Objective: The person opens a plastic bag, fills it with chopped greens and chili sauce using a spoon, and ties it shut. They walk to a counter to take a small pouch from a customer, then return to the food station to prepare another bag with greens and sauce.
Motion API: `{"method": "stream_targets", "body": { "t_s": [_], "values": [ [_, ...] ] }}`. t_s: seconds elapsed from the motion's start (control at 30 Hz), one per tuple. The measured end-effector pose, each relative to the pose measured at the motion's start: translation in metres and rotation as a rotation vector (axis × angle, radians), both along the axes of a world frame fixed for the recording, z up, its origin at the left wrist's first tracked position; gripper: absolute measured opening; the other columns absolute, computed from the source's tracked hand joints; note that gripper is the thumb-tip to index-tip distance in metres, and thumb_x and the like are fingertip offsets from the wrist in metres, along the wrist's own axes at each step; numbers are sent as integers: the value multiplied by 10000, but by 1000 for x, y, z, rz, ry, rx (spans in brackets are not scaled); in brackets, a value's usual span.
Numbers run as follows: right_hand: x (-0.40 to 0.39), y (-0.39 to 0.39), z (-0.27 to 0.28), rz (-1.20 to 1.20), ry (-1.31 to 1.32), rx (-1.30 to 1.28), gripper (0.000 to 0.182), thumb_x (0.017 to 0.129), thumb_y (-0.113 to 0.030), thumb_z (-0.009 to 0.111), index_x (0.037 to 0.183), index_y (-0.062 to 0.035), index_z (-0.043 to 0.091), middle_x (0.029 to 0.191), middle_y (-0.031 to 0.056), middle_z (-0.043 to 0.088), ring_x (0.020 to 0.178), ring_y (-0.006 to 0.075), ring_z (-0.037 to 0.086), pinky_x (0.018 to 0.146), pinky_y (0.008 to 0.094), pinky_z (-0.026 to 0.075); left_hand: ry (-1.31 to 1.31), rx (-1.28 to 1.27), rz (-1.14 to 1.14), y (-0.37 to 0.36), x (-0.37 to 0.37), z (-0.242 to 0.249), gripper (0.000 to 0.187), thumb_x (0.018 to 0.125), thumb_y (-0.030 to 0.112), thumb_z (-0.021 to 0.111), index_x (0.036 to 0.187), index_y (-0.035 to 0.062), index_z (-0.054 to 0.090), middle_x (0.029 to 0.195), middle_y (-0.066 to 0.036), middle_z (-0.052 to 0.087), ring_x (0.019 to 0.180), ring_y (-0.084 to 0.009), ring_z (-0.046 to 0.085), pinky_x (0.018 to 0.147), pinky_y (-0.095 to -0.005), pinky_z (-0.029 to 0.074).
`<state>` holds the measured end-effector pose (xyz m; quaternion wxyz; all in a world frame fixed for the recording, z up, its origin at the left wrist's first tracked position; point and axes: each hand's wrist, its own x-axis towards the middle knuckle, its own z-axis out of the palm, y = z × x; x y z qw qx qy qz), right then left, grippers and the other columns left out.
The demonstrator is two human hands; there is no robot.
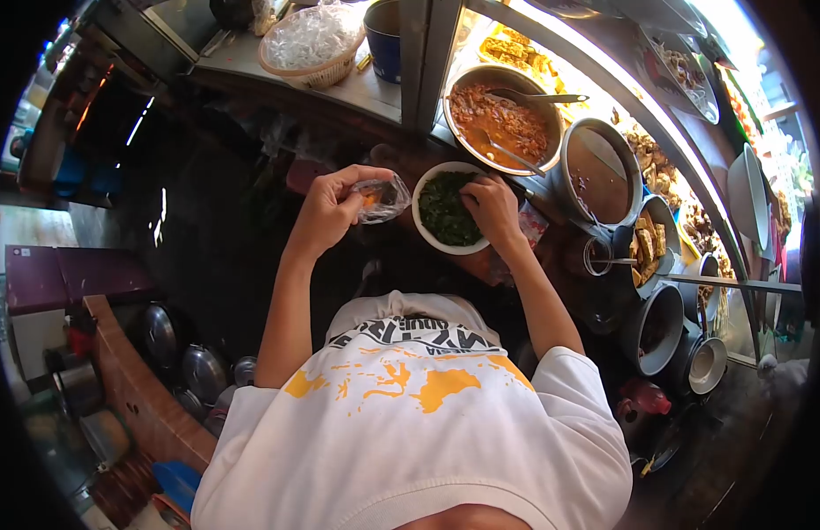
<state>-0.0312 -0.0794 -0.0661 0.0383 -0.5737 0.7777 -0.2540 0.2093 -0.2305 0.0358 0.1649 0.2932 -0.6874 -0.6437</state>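
My left hand (329, 210) pinches the rim of a small clear plastic bag (389, 201), held up in front of me. Something orange shows inside the bag. To its right is a white bowl (421, 225) filled with chopped green leaves (447, 212). My right hand (494, 210) reaches into this bowl from the right, its fingers bent together on the leaves. The fingertips are partly hidden among the greens.
Behind the bowl stands a metal basin of reddish stew (494, 115) with two spoons. A large pot (602, 172) and a container of fried pieces (647, 246) are at right. A basket of plastic bags (308, 44) sits back left. Pot lids (202, 371) are low left.
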Motion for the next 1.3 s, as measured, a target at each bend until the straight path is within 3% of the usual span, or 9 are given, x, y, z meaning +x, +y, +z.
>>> {"method": "stream_targets", "body": {
  "t_s": [0.13, 0.27, 0.5, 0.6, 0.77, 0.93, 1.13, 1.23, 1.3],
  "values": [
    [-4, 10, 25, -145, -355, -19, 116, 737, -126, 744, 848, -90, 753, 813, 93, 665, 821, 278, 620, 749, 360, 499, 63, 28, -13, 3, 0, 0, 439, 848, -106, 398, 1152, 50, 674, 1091, -14, 685, 655, 12, 481, 567, -168, 398],
    [-6, 21, 35, -226, -813, -60, 166, 780, -117, 770, 908, -14, 747, 776, 58, 706, 664, 100, 608, 643, 249, 482, 122, -17, -57, 7, -11, -9, 467, 840, -123, 397, 1194, 49, 647, 1151, -7, 662, 651, 12, 468, 575, -170, 400],
    [29, 4, 95, -135, -918, -131, 178, 797, -97, 761, 930, 17, 733, 828, 38, 705, 732, 69, 616, 676, 218, 488, 149, -165, -83, 15, -22, -24, 495, 800, -140, 468, 1240, 36, 611, 1214, 3, 612, 630, 8, 388, 587, -157, 367],
    [48, -13, 96, 46, -840, -211, 171, 798, -68, 745, 946, 14, 727, 867, 45, 694, 757, 82, 624, 681, 232, 490, 164, -138, -69, 18, -21, -26, 490, 801, -132, 491, 1245, 38, 608, 1203, 11, 609, 628, 6, 376, 581, -160, 363],
    [69, -25, 97, 126, -250, -202, 165, 757, -94, 727, 914, -43, 735, 843, 91, 650, 874, 276, 606, 757, 380, 492, 174, -146, -39, 17, -16, -28, 476, 805, -127, 531, 1239, 49, 616, 1202, 13, 608, 629, 4, 371, 578, -161, 360],
    [76, -24, 105, 122, -186, -188, 137, 769, -94, 727, 904, -77, 738, 859, 61, 648, 863, 256, 608, 758, 371, 493, 194, -124, -47, 18, -6, -34, 496, 787, -154, 520, 1221, 60, 632, 1221, -4, 611, 637, 2, 380, 581, -165, 368],
    [81, -20, 95, 128, -191, -205, 159, 754, -87, 746, 912, -87, 737, 844, 52, 645, 849, 242, 602, 743, 359, 486, 185, -208, -25, 21, 2, -35, 545, 771, -176, 451, 1228, 60, 633, 1240, -53, 618, 923, -37, 582, 711, -164, 437],
    [80, -19, 98, 103, -257, -187, 172, 749, -64, 750, 920, -86, 740, 837, 56, 647, 824, 239, 601, 736, 346, 479, 239, -305, -11, 22, 1, -37, 562, 747, -182, 462, 1221, 68, 633, 1233, -61, 632, 820, -52, 586, 624, -175, 433],
    [79, -18, 99, 89, -330, -169, 178, 748, -59, 753, 925, -83, 741, 836, 56, 647, 807, 233, 601, 728, 336, 477, 214, -286, -28, 24, 1, -34, 545, 777, -170, 437, 1229, 65, 631, 1246, -78, 619, 1019, -115, 600, 797, -217, 467]
  ]
}}
